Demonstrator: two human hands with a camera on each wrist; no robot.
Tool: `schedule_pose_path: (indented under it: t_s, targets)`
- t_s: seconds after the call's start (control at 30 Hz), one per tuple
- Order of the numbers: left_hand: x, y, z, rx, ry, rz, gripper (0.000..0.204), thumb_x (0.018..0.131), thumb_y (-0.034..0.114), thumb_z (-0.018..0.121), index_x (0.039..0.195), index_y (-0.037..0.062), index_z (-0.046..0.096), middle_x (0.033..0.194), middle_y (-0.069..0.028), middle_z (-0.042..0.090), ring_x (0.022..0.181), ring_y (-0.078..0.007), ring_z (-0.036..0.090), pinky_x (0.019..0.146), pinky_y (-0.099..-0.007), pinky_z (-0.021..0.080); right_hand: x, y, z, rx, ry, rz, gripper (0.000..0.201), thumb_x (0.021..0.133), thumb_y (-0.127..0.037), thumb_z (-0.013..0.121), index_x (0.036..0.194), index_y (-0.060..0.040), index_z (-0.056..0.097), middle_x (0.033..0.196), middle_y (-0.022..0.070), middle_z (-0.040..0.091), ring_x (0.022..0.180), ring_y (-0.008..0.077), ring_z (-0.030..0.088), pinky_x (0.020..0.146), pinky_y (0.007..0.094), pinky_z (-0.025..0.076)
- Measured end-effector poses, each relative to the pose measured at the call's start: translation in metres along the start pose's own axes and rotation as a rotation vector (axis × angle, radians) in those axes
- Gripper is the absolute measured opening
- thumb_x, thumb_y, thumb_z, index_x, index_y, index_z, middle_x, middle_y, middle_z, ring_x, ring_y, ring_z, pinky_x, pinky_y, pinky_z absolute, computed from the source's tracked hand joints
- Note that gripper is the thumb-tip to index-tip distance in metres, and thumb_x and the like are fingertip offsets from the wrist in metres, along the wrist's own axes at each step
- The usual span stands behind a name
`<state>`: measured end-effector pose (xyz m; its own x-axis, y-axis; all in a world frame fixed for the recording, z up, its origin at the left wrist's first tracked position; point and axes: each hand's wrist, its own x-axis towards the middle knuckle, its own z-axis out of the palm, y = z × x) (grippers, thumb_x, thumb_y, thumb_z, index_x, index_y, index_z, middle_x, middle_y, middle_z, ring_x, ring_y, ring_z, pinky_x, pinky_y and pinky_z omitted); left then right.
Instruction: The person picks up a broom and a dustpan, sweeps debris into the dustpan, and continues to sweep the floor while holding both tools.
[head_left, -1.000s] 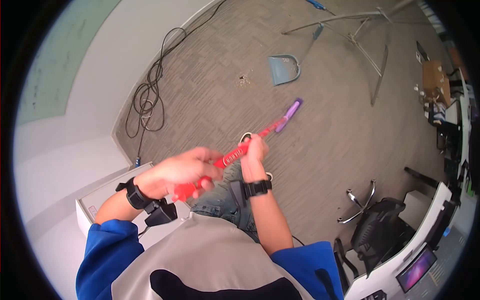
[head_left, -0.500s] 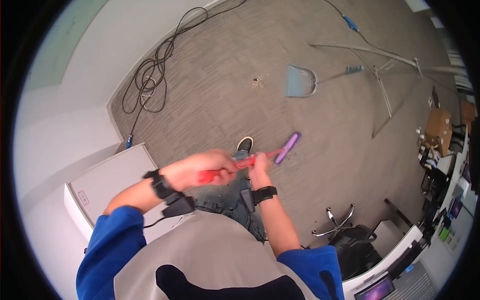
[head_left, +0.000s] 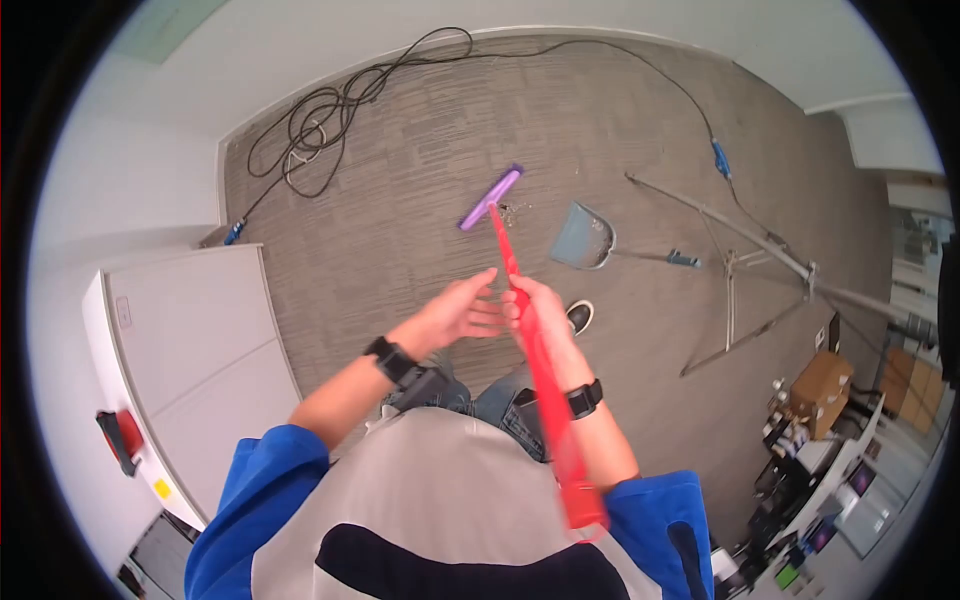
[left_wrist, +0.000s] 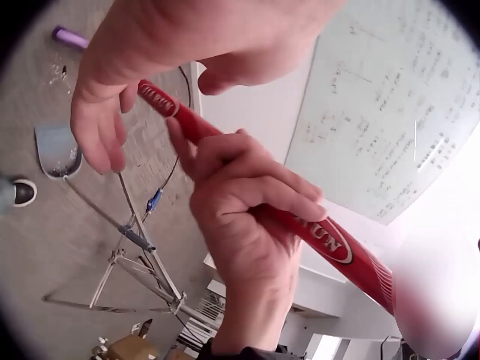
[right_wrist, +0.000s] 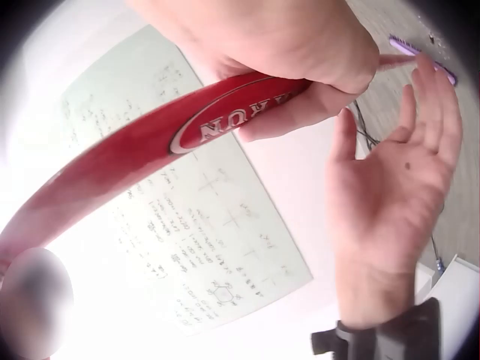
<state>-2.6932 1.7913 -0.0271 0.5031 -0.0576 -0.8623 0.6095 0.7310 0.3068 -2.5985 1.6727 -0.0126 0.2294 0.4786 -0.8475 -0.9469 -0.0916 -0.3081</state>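
Observation:
My right hand [head_left: 537, 312] grips the red handle of a broom [head_left: 545, 390] partway along, its upper end slanting back past my right forearm. The broom's purple head [head_left: 490, 198] is out in front at the floor, beside a small scatter of debris [head_left: 513, 214]. Close to the handle on the left, my left hand [head_left: 462, 312] holds nothing. In the right wrist view the left palm [right_wrist: 397, 187] faces the camera with its fingers extended. A blue-grey dustpan [head_left: 582, 238] lies to the right of the debris, some bits inside it.
Black cable [head_left: 345, 100] lies coiled along the wall at the back left. A metal stand [head_left: 730, 260] spreads its legs beyond the dustpan. The white cabinet [head_left: 190, 340] is at my left; a cardboard box [head_left: 822, 390] and desks line the right. My shoe [head_left: 579, 317] is below the dustpan.
My left hand has let go of the broom handle. The broom head has swung from the right of the debris to its left side, and the handle's upper end now points back to my right.

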Motion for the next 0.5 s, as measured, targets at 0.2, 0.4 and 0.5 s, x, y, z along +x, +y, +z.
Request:
schedule_pose_path:
  t_s: [0.2,0.4,0.5]
  targets:
    - [0.127,-0.044,0.119,-0.493,-0.030,-0.152,0.069,0.085,0.045,0.048,0.126,-0.0060,0.026,0.123,-0.0266,0.036,0.109,-0.0341,0.046,0.090,-0.0457,0.043,0.001,-0.180,-0.088,-0.061,-0.227,0.151,0.013,0.087,-0.015,0.052,0.083,-0.0038,0.046,0.060,0.0024,0.052,0.038,0.0059,0.045,0.029,0.0162,0.034]
    - [0.251,-0.054,0.236,-0.391,0.101,-0.178,0.097,0.070,0.058,0.062,0.136,0.0031,0.015,0.132,-0.0239,0.027,0.118,-0.0362,0.036,0.094,-0.0469,0.037,0.031,-0.321,-0.148,-0.713,-0.122,-0.060,0.017,0.084,-0.015,0.053,0.091,-0.0007,0.053,0.060,0.0026,0.053,0.039,0.0072,0.046,0.033,0.0199,0.036]
    - [0.299,-0.060,0.264,-0.494,0.220,-0.097,0.107,0.064,0.065,0.062,0.141,0.0159,0.005,0.141,-0.0174,0.017,0.124,-0.0384,0.029,0.097,-0.0502,0.031,0.064,-0.339,-0.161,-0.926,0.022,-0.137,0.014,0.080,-0.012,0.054,0.087,0.0001,0.054,0.059,0.0021,0.051,0.040,0.0094,0.047,0.034,0.0234,0.036]
